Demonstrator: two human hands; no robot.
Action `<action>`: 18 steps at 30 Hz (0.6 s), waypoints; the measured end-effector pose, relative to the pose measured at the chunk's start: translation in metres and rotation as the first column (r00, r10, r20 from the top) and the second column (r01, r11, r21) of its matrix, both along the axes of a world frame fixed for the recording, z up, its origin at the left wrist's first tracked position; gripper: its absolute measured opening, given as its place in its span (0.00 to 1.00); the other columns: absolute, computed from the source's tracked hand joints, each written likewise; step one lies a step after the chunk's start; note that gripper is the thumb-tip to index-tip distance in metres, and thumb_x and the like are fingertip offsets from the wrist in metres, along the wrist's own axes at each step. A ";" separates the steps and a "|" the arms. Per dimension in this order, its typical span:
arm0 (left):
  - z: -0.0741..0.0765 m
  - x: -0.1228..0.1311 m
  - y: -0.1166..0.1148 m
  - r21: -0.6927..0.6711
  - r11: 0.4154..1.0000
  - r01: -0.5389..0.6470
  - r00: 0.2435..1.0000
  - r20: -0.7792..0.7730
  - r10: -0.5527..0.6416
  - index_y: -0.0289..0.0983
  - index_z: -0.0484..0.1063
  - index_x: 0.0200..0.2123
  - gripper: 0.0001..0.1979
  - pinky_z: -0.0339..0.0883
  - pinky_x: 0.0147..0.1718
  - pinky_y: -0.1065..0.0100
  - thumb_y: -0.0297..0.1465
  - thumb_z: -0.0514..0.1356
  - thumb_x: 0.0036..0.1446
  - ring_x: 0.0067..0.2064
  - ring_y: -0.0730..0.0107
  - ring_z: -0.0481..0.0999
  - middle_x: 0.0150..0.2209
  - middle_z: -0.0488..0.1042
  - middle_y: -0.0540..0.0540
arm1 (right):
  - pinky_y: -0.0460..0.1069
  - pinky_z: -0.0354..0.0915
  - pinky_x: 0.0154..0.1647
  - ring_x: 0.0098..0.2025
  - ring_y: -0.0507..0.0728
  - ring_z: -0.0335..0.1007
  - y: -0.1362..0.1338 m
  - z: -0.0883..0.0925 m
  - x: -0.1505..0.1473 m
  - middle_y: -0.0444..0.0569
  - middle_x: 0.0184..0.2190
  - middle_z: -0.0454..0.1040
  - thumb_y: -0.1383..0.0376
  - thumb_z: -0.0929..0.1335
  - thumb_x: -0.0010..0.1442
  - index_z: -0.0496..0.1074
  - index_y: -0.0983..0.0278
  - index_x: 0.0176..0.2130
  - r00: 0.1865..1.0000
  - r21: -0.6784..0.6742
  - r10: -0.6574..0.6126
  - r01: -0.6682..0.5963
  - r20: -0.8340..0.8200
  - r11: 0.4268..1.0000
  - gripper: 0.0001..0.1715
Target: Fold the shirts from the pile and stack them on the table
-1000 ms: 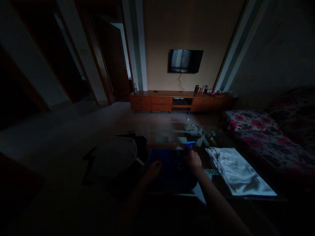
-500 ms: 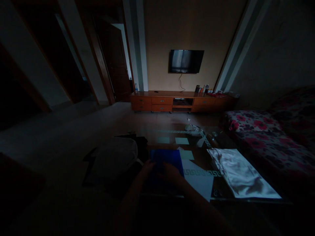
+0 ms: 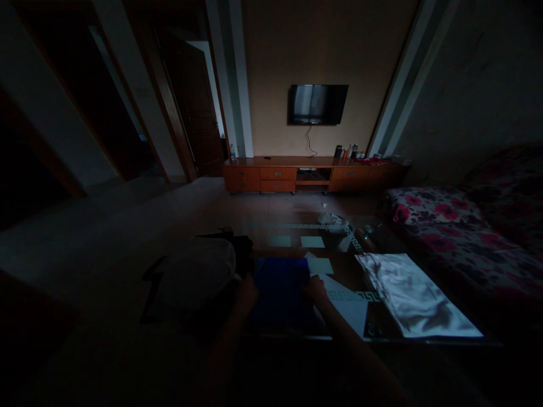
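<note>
The room is very dark. A folded blue sheet (image 3: 280, 291) lies on the near edge of a glass coffee table (image 3: 339, 249). My left hand (image 3: 247, 289) rests at the sheet's left edge and my right hand (image 3: 317, 291) at its right edge. Both hands touch the sheet; their fingers are too dim to make out. A white paper (image 3: 350, 311) lies just right of my right hand. Further right on the table lies a shiny white plastic bag (image 3: 413, 297).
A pale rounded stool or cushion (image 3: 197, 271) stands left of the table. A flowered sofa (image 3: 458, 226) runs along the right. Across the floor stand a wooden TV cabinet (image 3: 305, 172) and a wall-mounted TV (image 3: 318, 104). A crumpled white thing (image 3: 332, 220) lies at the table's far end.
One second ago my right hand held a corner of the blue sheet at its far right. Since then the sheet has become narrower, and my hands now sit at its two sides.
</note>
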State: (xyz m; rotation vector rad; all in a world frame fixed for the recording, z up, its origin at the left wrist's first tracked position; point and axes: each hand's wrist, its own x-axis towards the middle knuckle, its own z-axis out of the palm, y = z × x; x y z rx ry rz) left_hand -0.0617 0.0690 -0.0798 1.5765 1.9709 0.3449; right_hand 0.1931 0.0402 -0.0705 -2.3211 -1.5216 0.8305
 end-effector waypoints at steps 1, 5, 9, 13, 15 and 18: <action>0.001 0.000 -0.002 -0.008 1.000 0.012 0.999 -0.050 -0.012 0.32 0.69 0.54 0.19 0.67 0.54 0.55 0.23 0.59 0.58 0.58 0.46 0.76 0.55 0.75 0.25 | 0.55 0.70 0.48 0.56 0.72 0.74 0.002 -0.001 0.002 0.71 0.51 0.76 0.63 0.69 0.58 0.72 0.73 0.52 0.999 -0.009 -0.001 0.000 -0.034 1.000 0.24; 0.001 0.005 -0.008 -0.028 0.998 0.053 0.985 -0.164 -0.057 0.32 0.66 0.57 0.21 0.67 0.53 0.57 0.23 0.55 0.60 0.58 0.48 0.76 0.57 0.73 0.25 | 0.50 0.70 0.37 0.42 0.65 0.80 0.007 -0.003 0.010 0.55 0.31 0.80 0.59 0.69 0.59 0.74 0.64 0.39 0.976 0.004 0.053 -0.053 -0.212 0.999 0.11; 0.001 0.007 -0.012 -0.055 0.994 0.092 0.979 -0.179 -0.100 0.34 0.66 0.55 0.19 0.69 0.50 0.61 0.23 0.54 0.61 0.55 0.52 0.79 0.53 0.76 0.29 | 0.47 0.68 0.33 0.35 0.57 0.77 0.002 -0.004 0.016 0.47 0.30 0.77 0.60 0.67 0.60 0.67 0.62 0.43 0.917 0.088 0.123 -0.097 -0.379 0.991 0.12; 0.002 0.006 -0.015 -0.057 0.990 0.131 0.978 -0.154 -0.139 0.36 0.67 0.54 0.16 0.69 0.50 0.60 0.30 0.55 0.63 0.55 0.51 0.79 0.53 0.77 0.30 | 0.45 0.67 0.30 0.30 0.52 0.72 -0.006 0.001 0.026 0.44 0.32 0.75 0.60 0.64 0.62 0.62 0.62 0.46 0.852 0.149 0.181 -0.123 -0.491 0.981 0.14; 0.002 0.006 -0.016 -0.063 0.987 0.145 0.979 -0.138 -0.152 0.36 0.67 0.54 0.17 0.69 0.50 0.59 0.32 0.55 0.64 0.54 0.49 0.79 0.53 0.77 0.29 | 0.45 0.66 0.29 0.28 0.52 0.71 -0.005 0.007 0.036 0.43 0.31 0.74 0.58 0.64 0.62 0.62 0.62 0.47 0.833 0.171 0.205 -0.135 -0.513 0.976 0.15; 0.001 0.006 -0.018 -0.064 0.984 0.165 0.979 -0.110 -0.171 0.37 0.68 0.56 0.18 0.69 0.49 0.60 0.36 0.55 0.65 0.54 0.50 0.79 0.53 0.78 0.30 | 0.47 0.69 0.35 0.34 0.54 0.73 0.000 0.024 0.062 0.46 0.34 0.76 0.58 0.64 0.61 0.65 0.63 0.48 0.823 0.220 0.240 -0.143 -0.515 0.965 0.17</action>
